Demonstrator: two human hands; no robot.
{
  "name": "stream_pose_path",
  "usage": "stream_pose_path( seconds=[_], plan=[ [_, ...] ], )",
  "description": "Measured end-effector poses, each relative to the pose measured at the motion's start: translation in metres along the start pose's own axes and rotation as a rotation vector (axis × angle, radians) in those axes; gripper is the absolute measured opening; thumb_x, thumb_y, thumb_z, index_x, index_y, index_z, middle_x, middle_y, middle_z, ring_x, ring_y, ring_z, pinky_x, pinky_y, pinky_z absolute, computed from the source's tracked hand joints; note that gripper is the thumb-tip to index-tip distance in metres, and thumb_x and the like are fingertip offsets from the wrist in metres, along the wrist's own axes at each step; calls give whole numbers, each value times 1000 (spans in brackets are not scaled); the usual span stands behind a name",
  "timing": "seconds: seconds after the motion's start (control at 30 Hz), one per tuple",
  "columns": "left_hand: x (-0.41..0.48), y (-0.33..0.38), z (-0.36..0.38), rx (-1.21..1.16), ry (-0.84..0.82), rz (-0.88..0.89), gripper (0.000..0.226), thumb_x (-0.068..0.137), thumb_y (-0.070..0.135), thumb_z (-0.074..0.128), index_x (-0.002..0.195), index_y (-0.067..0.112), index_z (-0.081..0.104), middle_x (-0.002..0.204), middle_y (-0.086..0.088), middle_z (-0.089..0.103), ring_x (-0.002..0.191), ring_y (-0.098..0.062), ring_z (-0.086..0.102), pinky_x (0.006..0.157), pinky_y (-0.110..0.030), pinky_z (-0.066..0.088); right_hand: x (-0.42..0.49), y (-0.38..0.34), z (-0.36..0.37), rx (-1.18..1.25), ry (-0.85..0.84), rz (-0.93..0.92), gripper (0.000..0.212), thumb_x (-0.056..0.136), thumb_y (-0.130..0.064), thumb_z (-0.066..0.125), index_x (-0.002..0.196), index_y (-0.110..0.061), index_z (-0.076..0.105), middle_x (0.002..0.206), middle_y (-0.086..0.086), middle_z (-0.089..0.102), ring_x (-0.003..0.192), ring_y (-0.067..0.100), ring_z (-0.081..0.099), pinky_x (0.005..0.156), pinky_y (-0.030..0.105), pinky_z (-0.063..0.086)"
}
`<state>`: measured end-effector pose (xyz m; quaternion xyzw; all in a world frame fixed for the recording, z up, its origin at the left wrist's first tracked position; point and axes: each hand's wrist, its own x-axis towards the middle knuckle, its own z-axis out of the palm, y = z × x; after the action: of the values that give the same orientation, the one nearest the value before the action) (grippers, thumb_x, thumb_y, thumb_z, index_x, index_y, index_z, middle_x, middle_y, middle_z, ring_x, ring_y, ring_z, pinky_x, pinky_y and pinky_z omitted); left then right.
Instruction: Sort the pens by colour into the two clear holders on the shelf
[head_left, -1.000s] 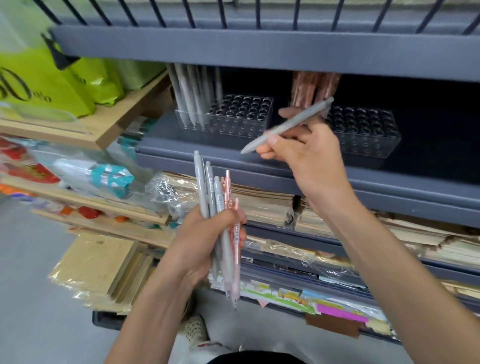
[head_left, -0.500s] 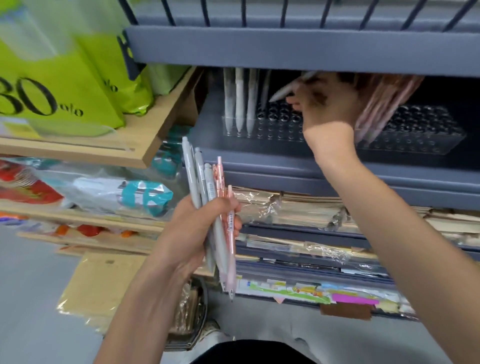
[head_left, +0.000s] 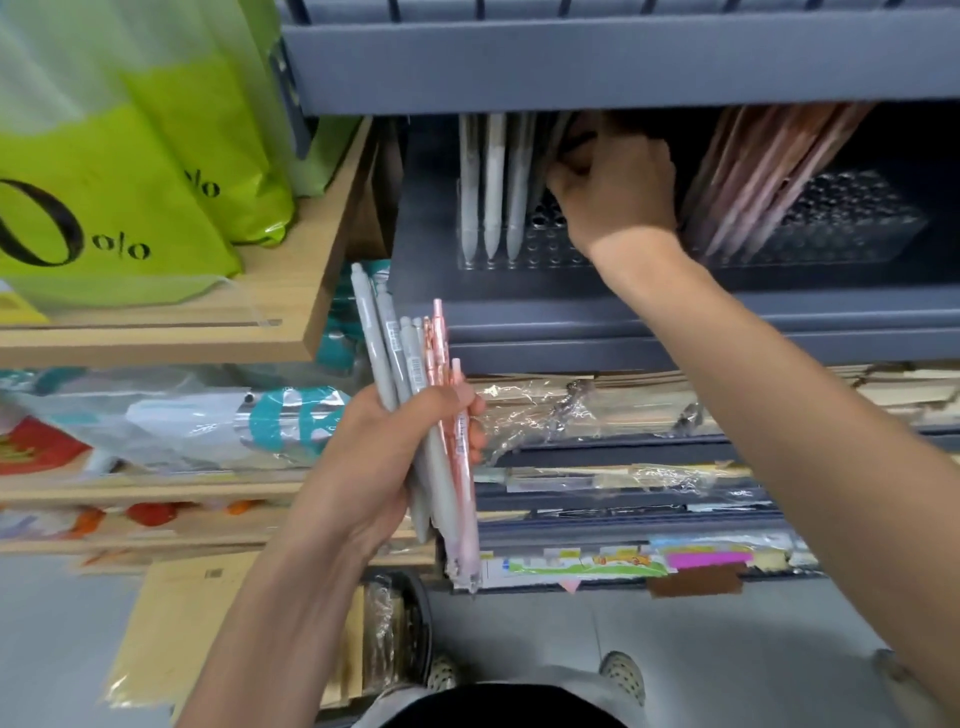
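Pens (head_left: 415, 364), a mixed grey and pink bundle, are sitting nearest the camera in the left hand (head_left: 395, 467), whose fingers are wrapping tightly round the shafts with the thumb pressing across the front. Beyond it the right hand (head_left: 618, 192) is hovering inside the grey shelf (head_left: 675, 322), fingers curling together over the left holder (head_left: 550, 257). A single grey pen (head_left: 555, 148) seems to be slanting up from the fingertips into shadow, so the hand is probably pinching it, though the grip itself is lying in the dark. Several grey pens (head_left: 493, 182) are standing upright at that holder's left end, and a leaning sheaf of pink pens (head_left: 753, 176) is occupying the right holder (head_left: 852, 223), well apart.

The upper shelf (head_left: 571, 67) is leaving little headroom, so a pen going in at a slant may be missing its hole or knocking the standing ones askew. The light holder may also be sliding on the smooth metal under a sideways push. The left hand's bundle is fanning out, and an outer pink pen could be slipping free.

Around this, wrapped paper goods (head_left: 571, 410) are lying on the tiers below, green bags (head_left: 130, 182) are sitting on a wooden shelf (head_left: 208, 340) to the left, and a grey floor (head_left: 727, 649) is showing underneath.
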<state>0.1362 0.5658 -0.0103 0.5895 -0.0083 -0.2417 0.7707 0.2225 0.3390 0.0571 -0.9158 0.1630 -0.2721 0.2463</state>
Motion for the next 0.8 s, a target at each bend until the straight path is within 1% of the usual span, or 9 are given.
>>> stream_pose_path(
  seconds=[0.1,0.2,0.27,0.47,0.53,0.6,0.63,0.73,0.8],
  plan=[
    [0,1,-2,5,-24,-3,12,81,10,74,92,11,69,79,-8,72,63,-18,67,57,-27,55,-1,-3,-3,16,-19,-10,25,86,-31,59,104,-16,69,107,12,72,104,34,64,89,36,51],
    [0,3,0,-5,-33,2,24,76,15,80,96,9,68,80,-8,72,64,-18,67,59,-27,56,2,-4,-5,-48,-30,-46,25,87,-32,58,104,-16,67,110,11,70,106,34,62,90,37,50],
    [1,3,3,-33,-25,6,25,74,15,82,94,9,68,79,-9,72,64,-18,67,58,-26,56,4,-5,-4,-61,-47,-57,25,88,-32,58,104,-15,67,110,10,70,106,34,63,90,37,51],
    [1,3,12,-75,-14,14,6,75,12,78,78,17,77,79,-10,72,62,-18,67,56,-27,55,6,-2,-2,-4,-74,-75,20,86,-26,63,99,-11,68,107,9,70,105,31,62,92,37,49],
    [1,3,15,-81,-7,17,8,75,12,80,81,15,77,79,-10,72,63,-18,67,56,-27,55,7,0,-2,25,-75,-78,19,85,-24,64,98,-10,68,105,10,70,104,31,62,92,36,49],
    [1,3,19,-80,12,20,19,73,14,79,90,10,71,79,-10,72,63,-18,67,56,-27,55,10,2,-2,28,-91,-85,18,85,-22,64,97,-9,67,105,10,70,104,31,62,92,37,49],
    [2,2,22,-80,21,21,20,72,13,80,90,9,71,79,-10,72,62,-18,67,56,-27,56,10,3,-1,32,-104,-87,18,84,-21,64,97,-9,67,105,10,70,103,31,62,92,37,48],
    [1,0,29,-75,29,17,6,74,12,79,77,16,78,80,-10,73,62,-19,67,57,-27,55,12,5,-1,71,-147,-79,17,84,-21,65,96,-9,68,105,9,70,101,27,63,90,33,49],
    [0,-1,33,-85,30,16,7,74,11,81,75,18,80,81,-12,73,63,-19,67,57,-27,56,15,8,-4,82,-199,-67,17,84,-24,65,96,-12,69,104,4,71,100,21,64,89,29,49]
  ],
)
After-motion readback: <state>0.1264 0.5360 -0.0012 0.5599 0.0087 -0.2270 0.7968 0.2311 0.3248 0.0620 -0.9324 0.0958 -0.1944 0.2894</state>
